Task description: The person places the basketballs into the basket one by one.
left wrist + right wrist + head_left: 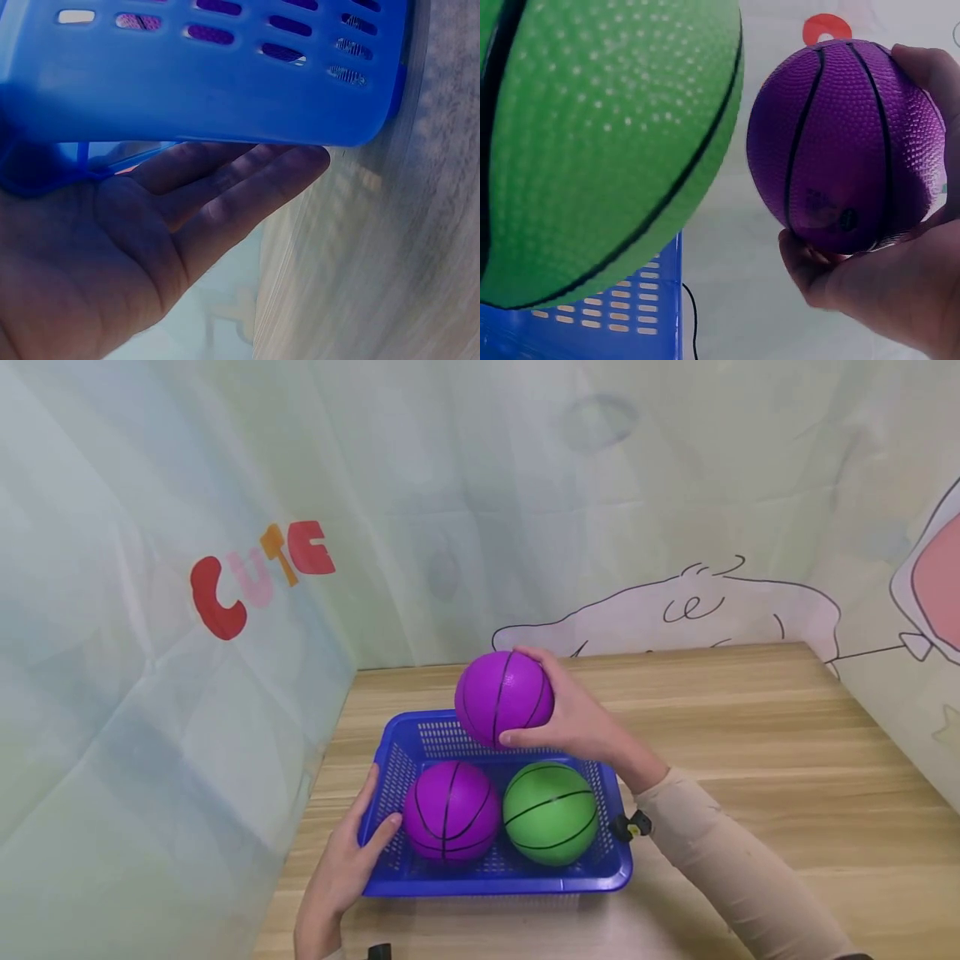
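Note:
A purple ball with black basketball lines [491, 697] is in my right hand [577, 714], held over the far side of a blue plastic basket [495, 885]. The right wrist view shows thumb and fingers spread around this purple ball [840, 150]. Inside the basket, a second purple ball [452, 812] lies on the left and a green ball [551, 814] on the right. My left hand [345, 860] grips the basket's left side, thumb over the rim and fingers outside. In the left wrist view those fingers [232, 202] lie along the slotted basket wall [202, 97].
The basket stands on a wood-grain table [750, 752]. Printed cloth walls enclose it, with coloured letters [262, 577] on the left one and an animal drawing [697, 610] at the back. A small black device [632, 827] sits at my right wrist.

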A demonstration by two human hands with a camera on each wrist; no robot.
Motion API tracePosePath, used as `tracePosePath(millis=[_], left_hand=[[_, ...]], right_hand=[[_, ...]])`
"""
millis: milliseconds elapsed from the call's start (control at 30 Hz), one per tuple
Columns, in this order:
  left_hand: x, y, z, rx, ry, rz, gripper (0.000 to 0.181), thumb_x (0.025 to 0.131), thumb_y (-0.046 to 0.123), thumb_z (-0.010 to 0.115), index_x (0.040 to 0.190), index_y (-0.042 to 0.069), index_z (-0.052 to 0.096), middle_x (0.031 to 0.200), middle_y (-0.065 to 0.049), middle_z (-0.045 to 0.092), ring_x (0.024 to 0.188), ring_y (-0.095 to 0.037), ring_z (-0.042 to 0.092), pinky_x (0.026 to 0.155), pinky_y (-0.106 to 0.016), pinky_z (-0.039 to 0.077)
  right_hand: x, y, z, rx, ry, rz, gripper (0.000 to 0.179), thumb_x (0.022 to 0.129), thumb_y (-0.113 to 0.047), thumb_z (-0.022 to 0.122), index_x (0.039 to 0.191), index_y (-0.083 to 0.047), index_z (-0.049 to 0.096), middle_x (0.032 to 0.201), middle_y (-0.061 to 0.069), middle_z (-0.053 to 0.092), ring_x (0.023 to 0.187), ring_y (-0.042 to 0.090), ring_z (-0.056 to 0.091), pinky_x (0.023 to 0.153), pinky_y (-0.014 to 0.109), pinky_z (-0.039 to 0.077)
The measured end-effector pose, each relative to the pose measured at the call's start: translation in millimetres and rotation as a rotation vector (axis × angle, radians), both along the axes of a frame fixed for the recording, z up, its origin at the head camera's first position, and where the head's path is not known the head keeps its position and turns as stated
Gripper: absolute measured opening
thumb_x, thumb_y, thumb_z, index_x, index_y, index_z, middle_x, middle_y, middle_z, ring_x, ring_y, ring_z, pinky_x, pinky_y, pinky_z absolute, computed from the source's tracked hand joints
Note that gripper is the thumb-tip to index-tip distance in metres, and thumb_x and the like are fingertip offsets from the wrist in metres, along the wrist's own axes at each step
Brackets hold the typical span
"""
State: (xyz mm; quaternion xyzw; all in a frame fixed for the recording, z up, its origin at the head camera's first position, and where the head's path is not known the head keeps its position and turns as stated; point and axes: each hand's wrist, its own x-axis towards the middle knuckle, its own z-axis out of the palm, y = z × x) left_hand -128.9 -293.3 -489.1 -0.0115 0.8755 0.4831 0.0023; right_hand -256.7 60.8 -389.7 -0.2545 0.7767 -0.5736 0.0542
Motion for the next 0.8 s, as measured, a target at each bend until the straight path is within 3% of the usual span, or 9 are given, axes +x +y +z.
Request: tracePosePath(millis=[600,800], left_hand=[[0.3,1.2,-0.3,0.009,0.016,-0.002,0.083,0.114,0.044,0.063,0.181,0.028,0.017,0.186,-0.013,0.017,0.166,-0.053,0.025,0.129,-0.075,0.027],[0.4,0.6,0.4,0.013,0.004,0.002,0.083,0.113,0.047,0.064,0.181,0.029,0.018,0.186,-0.011,0.017,0.167,-0.052,0.022,0.131,-0.075,0.023]], right_hand=[[0.9,-4.5,-10.8,0.180,0.042,0.007,0.114,0.080,-0.033,0.100,0.173,-0.019,0.035,0.160,0.016,0.052,0.132,0.037,0.068,0.103,0.053,0.064],[3.5,-0.2,-9.8,0.269,0.113,0.015,0.103,0.082,-0.032,0.096,0.170,-0.014,0.044,0.157,0.019,0.054,0.145,0.040,0.054,0.114,0.062,0.055]])
